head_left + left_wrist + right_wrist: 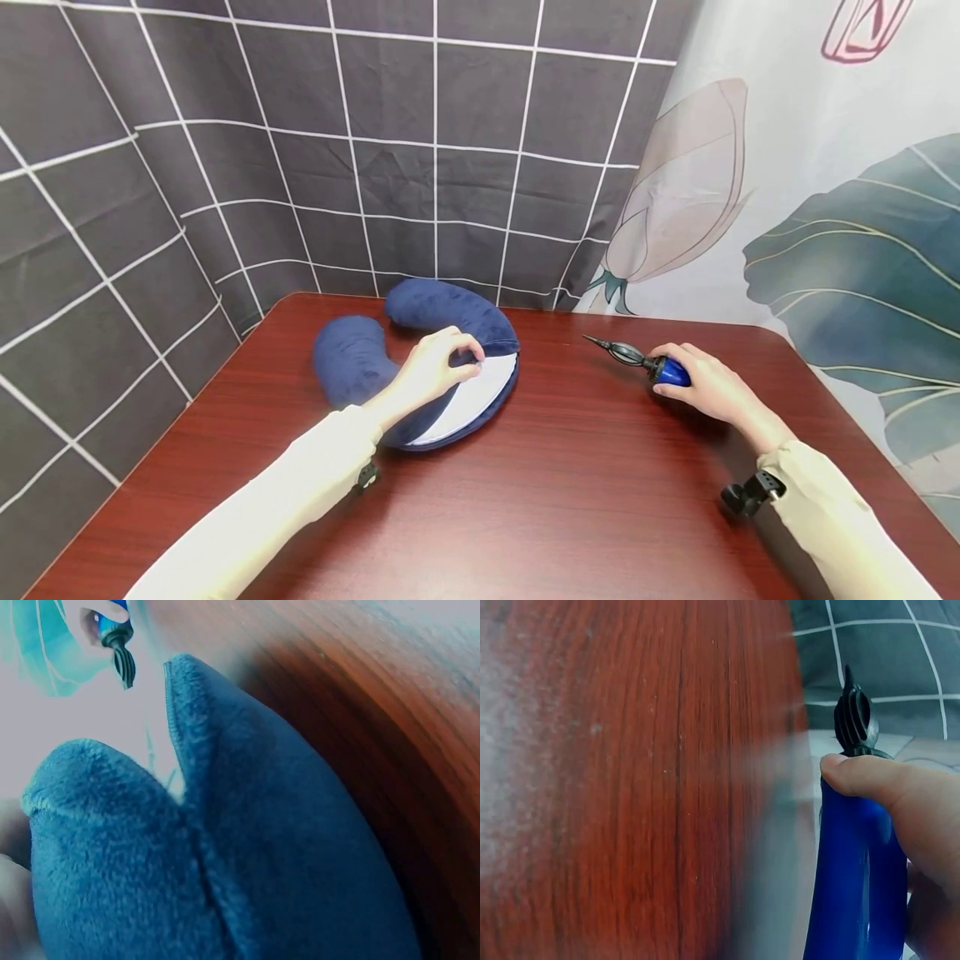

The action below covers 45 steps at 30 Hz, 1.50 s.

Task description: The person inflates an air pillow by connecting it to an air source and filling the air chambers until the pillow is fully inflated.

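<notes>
A navy plush U-shaped neck pillow [348, 358] lies on the table, its zipped cover parted along the outer curve. White inner material [468, 400] shows through the gap. My left hand [435, 362] is over the pillow and pinches the edge of the cover's upper flap [82, 769] between thumb and curled fingers. In the left wrist view the zipper teeth [174, 724] run along the other edge. My right hand [701, 379] grips a blue-bodied tool [859, 877] with a black, ribbed, pointed front end [624, 352]; it points left, toward the pillow.
The reddish-brown wooden table [555, 500] ends at a dark curtain with white grid lines [390, 183] behind and to the left. A pale curtain with a flower and leaf print [697, 208] hangs at the right.
</notes>
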Each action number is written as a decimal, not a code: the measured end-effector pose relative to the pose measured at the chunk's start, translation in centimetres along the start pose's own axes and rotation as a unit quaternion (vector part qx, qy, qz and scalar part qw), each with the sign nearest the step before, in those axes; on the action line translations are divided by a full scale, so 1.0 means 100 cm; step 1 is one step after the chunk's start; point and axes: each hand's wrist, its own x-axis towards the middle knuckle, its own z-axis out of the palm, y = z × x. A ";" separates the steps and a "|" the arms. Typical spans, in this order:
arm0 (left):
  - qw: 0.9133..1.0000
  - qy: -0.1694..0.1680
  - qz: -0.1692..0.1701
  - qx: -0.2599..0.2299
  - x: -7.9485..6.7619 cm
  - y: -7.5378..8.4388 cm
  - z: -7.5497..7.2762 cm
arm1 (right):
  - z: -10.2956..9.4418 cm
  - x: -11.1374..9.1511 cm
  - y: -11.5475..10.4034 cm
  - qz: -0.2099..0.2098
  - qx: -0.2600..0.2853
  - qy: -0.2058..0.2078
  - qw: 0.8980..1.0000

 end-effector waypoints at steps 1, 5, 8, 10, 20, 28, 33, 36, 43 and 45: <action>1.000 0.001 0.002 0.002 0.000 0.001 0.001 | 0.000 0.001 0.001 0.000 0.001 -0.001 1.000; 1.000 0.002 0.002 0.001 0.002 0.001 0.002 | 0.002 0.002 0.005 0.002 0.003 -0.005 1.000; 1.000 0.006 -0.001 -0.004 0.002 -0.002 0.002 | 0.004 0.003 0.007 0.006 0.004 -0.012 1.000; 1.000 0.007 -0.004 -0.009 0.001 -0.004 0.002 | 0.005 0.003 0.009 0.012 0.005 -0.019 1.000; 1.000 0.007 -0.008 -0.011 -0.001 -0.006 0.003 | 0.007 0.002 0.010 0.045 0.018 -0.047 0.998; 1.000 0.010 -0.001 -0.011 -0.003 -0.005 0.003 | 0.004 0.000 0.011 0.047 0.007 -0.043 0.998; 1.000 0.013 0.002 -0.011 -0.003 -0.005 0.003 | 0.003 -0.001 0.011 0.065 -0.004 -0.063 0.996; 1.000 0.015 0.003 -0.010 -0.003 -0.006 0.003 | 0.002 -0.001 0.012 0.073 -0.007 -0.067 0.995; 1.000 0.013 0.000 -0.012 -0.004 -0.007 0.004 | -0.001 -0.002 0.016 0.075 -0.007 -0.067 0.995; 1.000 0.012 -0.001 -0.013 -0.004 -0.007 0.004 | -0.001 -0.002 0.016 0.075 -0.008 -0.068 0.995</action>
